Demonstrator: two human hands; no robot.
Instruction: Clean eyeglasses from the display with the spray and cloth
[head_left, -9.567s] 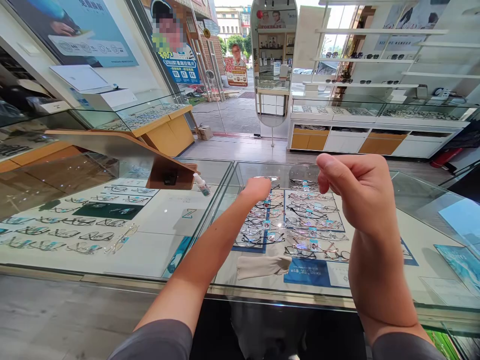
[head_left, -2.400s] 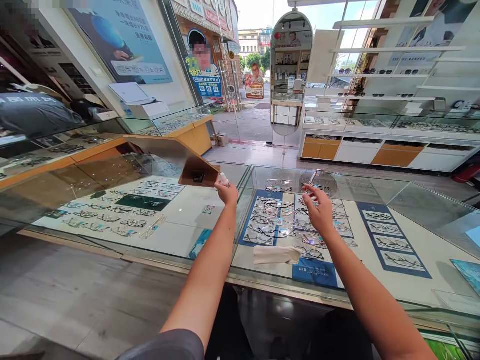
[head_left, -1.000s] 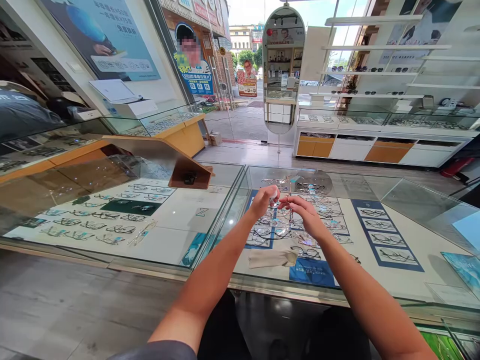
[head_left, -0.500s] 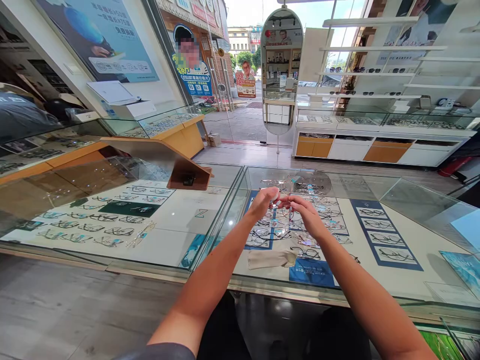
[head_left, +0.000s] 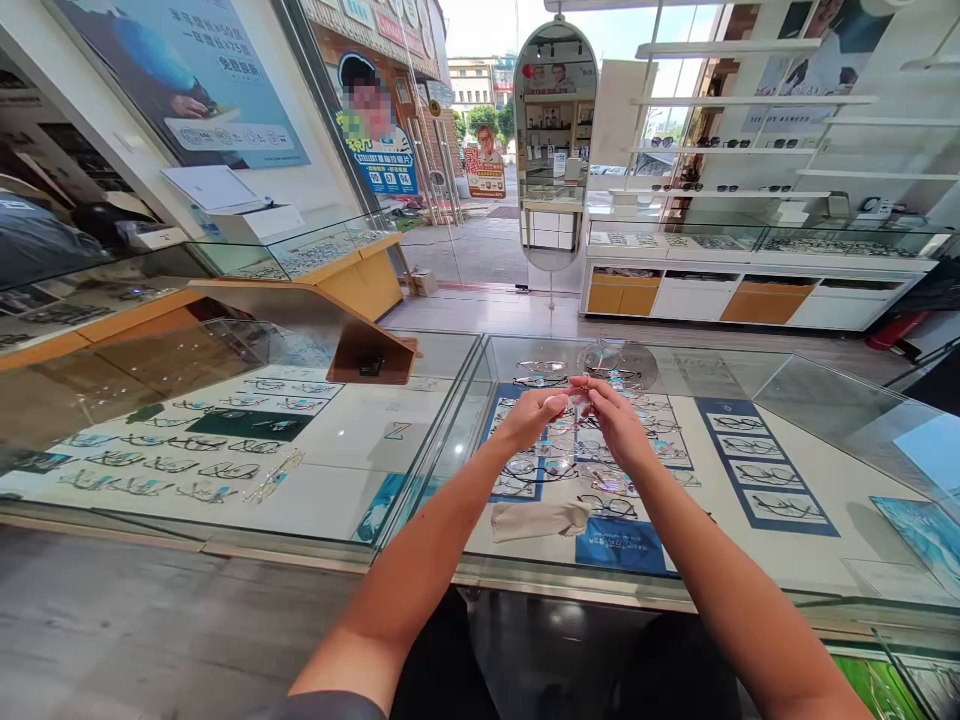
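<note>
My left hand (head_left: 531, 418) and my right hand (head_left: 616, 425) meet above the glass display counter, fingers closed and nearly touching. Between the fingertips is a small, thin-framed thing that looks like eyeglasses (head_left: 576, 397); the fingers hide most of it. Below and around my hands, several pairs of eyeglasses (head_left: 611, 507) lie in rows. Nearer me, a folded beige cloth (head_left: 540, 521) rests beside a blue printed card (head_left: 621, 545). Just beyond my hands is a round grey disc (head_left: 634, 368).
A glass-topped counter (head_left: 352, 425) with more frames adjoins on the left, a brown slanted stand (head_left: 371, 355) behind it. An oval mirror (head_left: 555, 150) stands ahead. Shelves of sunglasses (head_left: 720, 188) line the right wall. Someone's grey sleeve (head_left: 45, 235) shows at far left.
My hands have come closer together, and the right fingers have risen slightly. The whole view has shifted a little. The cloth and displayed frames stay in place.
</note>
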